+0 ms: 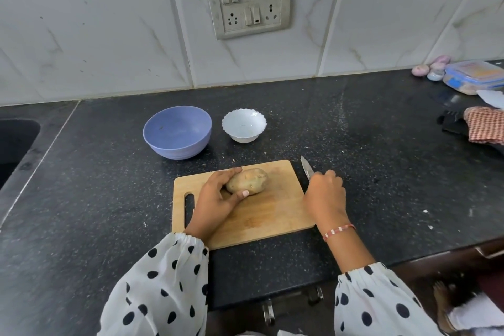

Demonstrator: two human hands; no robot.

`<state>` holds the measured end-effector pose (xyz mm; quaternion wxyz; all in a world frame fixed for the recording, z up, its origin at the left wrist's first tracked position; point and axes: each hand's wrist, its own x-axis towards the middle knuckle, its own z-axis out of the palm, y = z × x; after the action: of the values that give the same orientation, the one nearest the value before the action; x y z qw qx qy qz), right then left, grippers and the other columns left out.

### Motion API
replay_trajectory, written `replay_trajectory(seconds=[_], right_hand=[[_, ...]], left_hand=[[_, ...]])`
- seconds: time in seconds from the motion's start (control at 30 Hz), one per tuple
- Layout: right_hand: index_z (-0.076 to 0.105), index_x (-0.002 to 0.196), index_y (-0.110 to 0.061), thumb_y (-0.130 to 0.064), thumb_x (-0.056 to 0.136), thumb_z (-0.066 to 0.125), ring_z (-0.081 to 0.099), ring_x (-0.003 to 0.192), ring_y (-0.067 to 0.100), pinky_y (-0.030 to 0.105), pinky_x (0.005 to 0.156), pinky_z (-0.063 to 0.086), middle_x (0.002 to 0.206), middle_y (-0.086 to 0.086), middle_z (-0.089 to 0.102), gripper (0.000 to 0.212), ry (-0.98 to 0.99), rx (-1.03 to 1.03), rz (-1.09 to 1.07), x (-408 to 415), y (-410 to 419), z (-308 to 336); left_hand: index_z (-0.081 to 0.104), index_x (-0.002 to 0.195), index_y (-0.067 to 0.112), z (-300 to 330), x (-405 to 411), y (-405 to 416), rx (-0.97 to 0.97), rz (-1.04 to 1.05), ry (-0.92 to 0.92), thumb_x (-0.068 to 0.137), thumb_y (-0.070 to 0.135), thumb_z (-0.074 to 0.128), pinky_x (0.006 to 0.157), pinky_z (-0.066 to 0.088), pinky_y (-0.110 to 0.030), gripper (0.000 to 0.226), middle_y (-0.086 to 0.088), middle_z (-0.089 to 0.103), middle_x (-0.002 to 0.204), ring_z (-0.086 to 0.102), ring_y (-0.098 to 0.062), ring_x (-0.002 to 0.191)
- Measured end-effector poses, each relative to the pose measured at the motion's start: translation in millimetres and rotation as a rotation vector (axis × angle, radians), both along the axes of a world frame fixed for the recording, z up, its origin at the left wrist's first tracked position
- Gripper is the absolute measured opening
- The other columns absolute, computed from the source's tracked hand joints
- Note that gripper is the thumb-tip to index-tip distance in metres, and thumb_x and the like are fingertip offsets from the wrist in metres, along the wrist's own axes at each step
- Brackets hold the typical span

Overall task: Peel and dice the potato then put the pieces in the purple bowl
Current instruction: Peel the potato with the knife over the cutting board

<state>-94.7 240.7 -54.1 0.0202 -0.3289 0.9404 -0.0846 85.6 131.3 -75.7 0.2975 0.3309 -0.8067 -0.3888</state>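
Observation:
A whole brown potato, skin on, lies on the wooden cutting board. My left hand grips its left side, fingers over the top and thumb at the front. Just off the board's right edge, my right hand holds a small knife by the handle; the blade points away from me, over the counter. The handle is hidden in my fist. The purple bowl stands empty behind the board to the left.
A small white scalloped bowl sits right of the purple one. A sink opens at the far left. At the far right lie a checked cloth, a plastic box and some onions. The black counter edge runs close to my body.

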Motion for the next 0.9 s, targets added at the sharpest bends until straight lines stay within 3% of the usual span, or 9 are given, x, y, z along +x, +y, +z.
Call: replay_trajectory(seconds=[0.27,0.4,0.5,0.63,0.73,0.9], right_hand=[[0.051,0.107,-0.006,-0.006,0.092,0.052,0.060,0.094,0.028,0.032,0.070,0.048,0.109,0.014,0.055,0.015,-0.080,-0.258,0.073,4.0,-9.8,12.7],[0.041,0.098,-0.006,-0.004,0.092,0.045,0.060,0.080,0.036,0.037,0.057,0.041,0.088,0.016,0.061,0.008,-0.096,-0.390,0.213,14.5,-15.8,27.9],[0.043,0.098,-0.008,-0.005,0.090,0.048,0.059,0.071,0.031,0.034,0.053,0.039,0.077,0.009,0.056,0.010,-0.160,-0.467,0.324,26.3,-18.5,36.9],[0.052,0.105,-0.014,-0.016,0.091,0.053,0.060,0.075,0.024,0.033,0.059,0.046,0.083,0.002,0.060,0.014,-0.268,-0.481,0.378,42.5,-21.6,38.1],[0.058,0.101,-0.016,-0.024,0.091,0.055,0.059,0.071,0.019,0.033,0.059,0.047,0.076,-0.003,0.059,0.013,-0.374,-0.494,0.365,50.0,-21.6,36.6],[0.062,0.100,-0.019,-0.020,0.090,0.050,0.057,0.065,0.015,0.032,0.058,0.045,0.069,-0.005,0.057,0.016,-0.589,-0.500,0.318,57.9,-21.2,32.8]], left_hand=[[0.057,0.120,0.018,0.3,0.9,1.4,-0.001,0.024,0.002,0.073,0.022,0.076,0.084,0.032,-0.001,0.051,0.004,0.055,0.111,0.050,-0.006,0.102],[0.057,0.118,0.018,-0.3,2.1,2.9,0.018,0.045,0.018,0.071,0.022,0.078,0.090,0.038,-0.015,0.051,0.004,0.054,0.111,0.051,-0.008,0.104],[0.056,0.117,0.018,-1.2,2.4,3.6,0.023,0.059,0.030,0.070,0.020,0.079,0.091,0.039,-0.020,0.052,0.002,0.053,0.109,0.051,-0.009,0.103],[0.055,0.114,0.021,-1.0,7.0,-0.4,0.003,0.077,0.032,0.070,0.018,0.079,0.087,0.036,-0.009,0.051,0.004,0.052,0.108,0.050,-0.007,0.102],[0.055,0.113,0.023,-0.8,12.6,-3.9,-0.007,0.087,0.018,0.070,0.018,0.079,0.084,0.035,-0.004,0.049,0.005,0.052,0.107,0.050,-0.005,0.100],[0.055,0.113,0.026,-1.0,12.2,-5.0,-0.001,0.100,0.036,0.073,0.020,0.076,0.082,0.034,-0.001,0.046,0.002,0.053,0.107,0.051,-0.007,0.098]])
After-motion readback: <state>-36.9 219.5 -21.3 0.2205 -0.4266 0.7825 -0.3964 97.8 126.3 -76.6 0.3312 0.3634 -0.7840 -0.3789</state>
